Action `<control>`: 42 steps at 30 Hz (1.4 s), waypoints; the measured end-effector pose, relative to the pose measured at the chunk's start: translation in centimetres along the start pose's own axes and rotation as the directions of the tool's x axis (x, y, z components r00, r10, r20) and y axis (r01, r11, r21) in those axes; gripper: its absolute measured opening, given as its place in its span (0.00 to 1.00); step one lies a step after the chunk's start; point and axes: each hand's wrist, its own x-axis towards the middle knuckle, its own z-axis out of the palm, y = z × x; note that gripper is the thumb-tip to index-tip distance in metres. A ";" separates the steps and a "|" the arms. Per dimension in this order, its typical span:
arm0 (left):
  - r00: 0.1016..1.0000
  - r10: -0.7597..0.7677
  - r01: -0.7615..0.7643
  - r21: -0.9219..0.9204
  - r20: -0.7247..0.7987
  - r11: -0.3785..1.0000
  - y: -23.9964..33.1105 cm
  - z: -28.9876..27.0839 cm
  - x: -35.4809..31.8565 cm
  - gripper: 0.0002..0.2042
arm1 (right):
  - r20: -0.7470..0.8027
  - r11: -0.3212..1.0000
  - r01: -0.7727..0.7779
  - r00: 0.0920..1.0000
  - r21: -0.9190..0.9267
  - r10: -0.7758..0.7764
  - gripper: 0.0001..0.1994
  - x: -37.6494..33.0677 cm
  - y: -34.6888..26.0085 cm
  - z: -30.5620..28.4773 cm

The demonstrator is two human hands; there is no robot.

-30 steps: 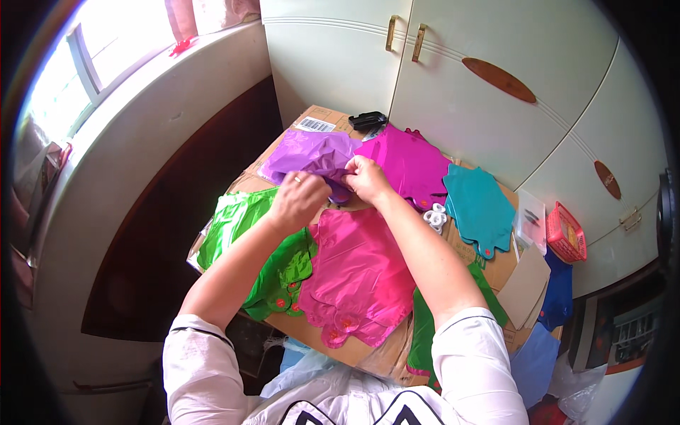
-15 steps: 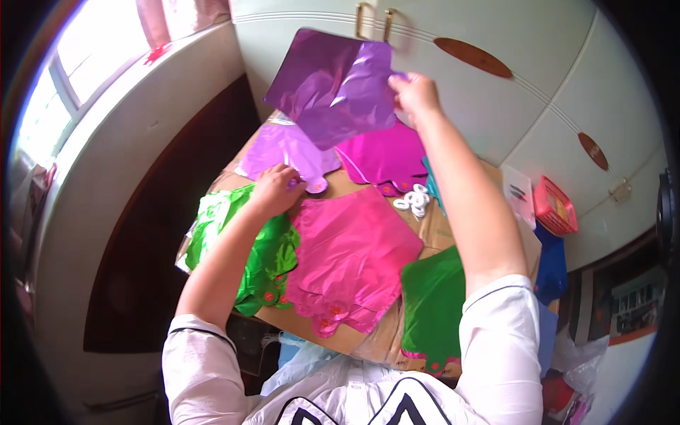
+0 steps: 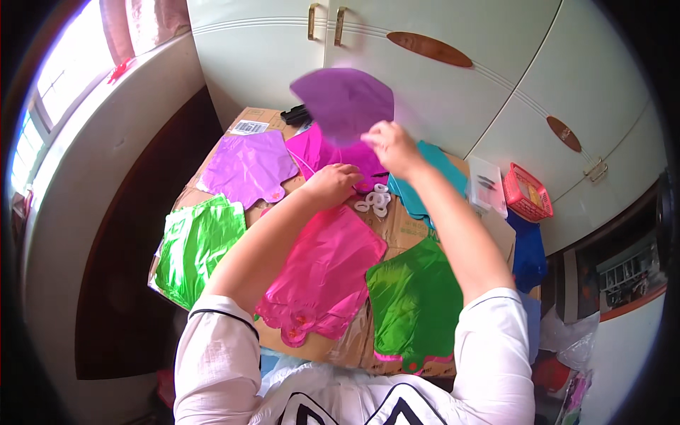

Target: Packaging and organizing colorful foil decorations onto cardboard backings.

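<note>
My right hand holds a purple foil balloon up in the air above the cardboard-covered table. My left hand rests on a magenta foil balloon at the table's far side. Flat on the table lie a lilac balloon, a green one at the left, a pink one in the middle, another green one at the right and a teal one partly under my right arm. A small heap of white rings lies near my left hand.
White cupboard doors stand right behind the table. A red basket and a white packet sit at the right edge, with blue cloth below them. A window ledge runs along the left. A black object lies at the table's far edge.
My right hand lifted the purple balloon off the stack, raised it high, then brought it lower and rightward. My left hand moved from the lilac balloon to the magenta one.
</note>
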 end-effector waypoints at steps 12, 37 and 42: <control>0.999 -0.032 0.033 -0.075 0.005 0.997 -0.8 1.7 1.0 0.09 | 0.230 0.834 -0.489 0.869 0.255 0.439 0.09 -5.2 0.6 3.2; 0.942 -0.139 0.224 0.266 -0.304 0.937 1.8 1.1 3.5 0.11 | 0.327 0.840 -0.540 0.804 0.051 0.497 0.13 -4.7 0.4 3.4; 0.999 0.047 -0.039 0.252 -0.023 0.967 1.7 1.6 1.2 0.09 | 0.336 0.763 -0.634 0.750 0.125 0.569 0.14 -3.6 1.3 3.9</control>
